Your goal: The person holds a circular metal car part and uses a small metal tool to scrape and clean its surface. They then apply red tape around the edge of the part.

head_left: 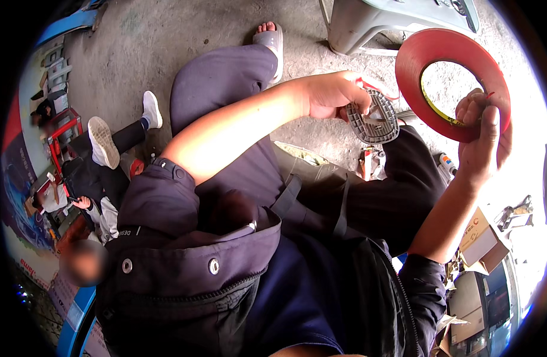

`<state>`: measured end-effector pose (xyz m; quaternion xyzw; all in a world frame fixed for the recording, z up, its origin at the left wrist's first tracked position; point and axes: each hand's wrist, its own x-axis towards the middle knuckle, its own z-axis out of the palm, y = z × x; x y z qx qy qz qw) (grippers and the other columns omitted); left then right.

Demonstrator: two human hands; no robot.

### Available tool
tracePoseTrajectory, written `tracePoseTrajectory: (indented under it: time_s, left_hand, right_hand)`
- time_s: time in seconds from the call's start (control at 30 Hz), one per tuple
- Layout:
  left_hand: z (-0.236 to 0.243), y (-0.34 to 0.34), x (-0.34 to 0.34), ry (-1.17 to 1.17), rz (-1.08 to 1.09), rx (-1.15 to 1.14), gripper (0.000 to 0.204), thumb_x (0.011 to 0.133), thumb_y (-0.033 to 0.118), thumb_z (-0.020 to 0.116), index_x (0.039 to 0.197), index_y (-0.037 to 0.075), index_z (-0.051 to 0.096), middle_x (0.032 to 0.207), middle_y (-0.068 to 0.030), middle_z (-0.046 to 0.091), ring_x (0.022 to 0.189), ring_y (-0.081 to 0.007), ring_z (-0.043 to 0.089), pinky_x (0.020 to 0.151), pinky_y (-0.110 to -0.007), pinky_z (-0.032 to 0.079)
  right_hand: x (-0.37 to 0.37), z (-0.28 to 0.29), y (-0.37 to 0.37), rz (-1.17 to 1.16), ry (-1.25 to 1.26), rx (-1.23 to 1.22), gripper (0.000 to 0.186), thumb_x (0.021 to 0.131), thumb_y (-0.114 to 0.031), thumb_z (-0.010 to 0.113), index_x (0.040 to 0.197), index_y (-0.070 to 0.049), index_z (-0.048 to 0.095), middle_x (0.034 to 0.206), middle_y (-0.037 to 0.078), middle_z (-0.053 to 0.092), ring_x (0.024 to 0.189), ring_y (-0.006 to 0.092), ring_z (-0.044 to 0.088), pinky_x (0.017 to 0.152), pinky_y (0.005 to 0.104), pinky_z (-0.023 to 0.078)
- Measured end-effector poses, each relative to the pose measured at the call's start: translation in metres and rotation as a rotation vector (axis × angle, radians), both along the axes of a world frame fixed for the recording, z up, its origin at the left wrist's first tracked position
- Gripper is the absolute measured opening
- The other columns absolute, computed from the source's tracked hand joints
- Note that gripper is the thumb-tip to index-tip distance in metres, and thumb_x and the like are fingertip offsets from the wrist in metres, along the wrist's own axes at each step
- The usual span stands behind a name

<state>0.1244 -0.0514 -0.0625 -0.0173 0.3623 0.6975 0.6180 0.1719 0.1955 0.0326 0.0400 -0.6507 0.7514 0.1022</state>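
My left hand (pixel 336 97) pinches the upper edge of a grey, rounded plastic piece (pixel 376 132) with a ribbed rim and an opening in the middle. A thin red strip (pixel 387 93) curves from beside its fingers toward the roll; where its ends sit is hard to make out. My right hand (pixel 485 140) grips a large, flat roll of red tape (pixel 417 53) at its lower right side, fingers through the center hole and thumb on the face. The roll is held up to the right of the plastic piece, apart from it.
My bent legs (pixel 226 77) lie below my hands. A grey plastic stool (pixel 398 16) stands at the far right. Cardboard boxes (pixel 483 238) sit to the right. Another person with white shoes (pixel 104 143) is at the left, near a red rack (pixel 65 134). Bare concrete floor (pixel 136 53) lies beyond.
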Motion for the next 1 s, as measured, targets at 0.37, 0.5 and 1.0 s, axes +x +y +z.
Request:
tracePoseTrajectory:
  time_s: [0.37, 0.5, 1.0]
  left_hand:
    - [-0.002, -0.004, -0.005, -0.121, 0.091, -0.161, 0.013, 0.079, 0.008, 0.061, 0.091, 0.004, 0.06, 0.079, -0.0004, 0.062, 0.062, -0.009, 0.057, 0.045, -0.024, 0.037]
    - [-0.004, -0.003, -0.006, -0.105, 0.035, -0.107, 0.03, 0.081, 0.002, 0.055, 0.111, -0.002, 0.055, 0.096, -0.0075, 0.064, 0.075, -0.0138, 0.064, 0.059, -0.027, 0.052]
    - [0.006, -0.001, -0.007, -0.243, 0.022, 0.085, 0.05, 0.085, 0.0, 0.042, 0.135, -0.002, 0.038, 0.123, -0.0239, 0.055, 0.113, -0.0329, 0.06, 0.088, -0.057, 0.053]
  right_hand:
    - [0.009, 0.004, 0.005, -0.108, 0.02, 0.257, 0.024, 0.096, -0.014, 0.059, 0.104, 0.009, 0.061, 0.081, 0.012, 0.06, 0.078, 0.0189, 0.055, 0.072, 0.0329, 0.045]
    - [0.011, 0.006, 0.008, -0.073, 0.041, 0.275, 0.025, 0.096, -0.016, 0.06, 0.104, 0.008, 0.062, 0.083, 0.012, 0.062, 0.079, 0.0191, 0.057, 0.074, 0.0334, 0.046]
    - [-0.013, 0.011, 0.007, 0.377, 0.346, 0.28, 0.027, 0.073, -0.017, 0.08, 0.082, 0.005, 0.067, 0.067, 0.01, 0.063, 0.054, 0.0169, 0.052, 0.052, 0.0301, 0.041]
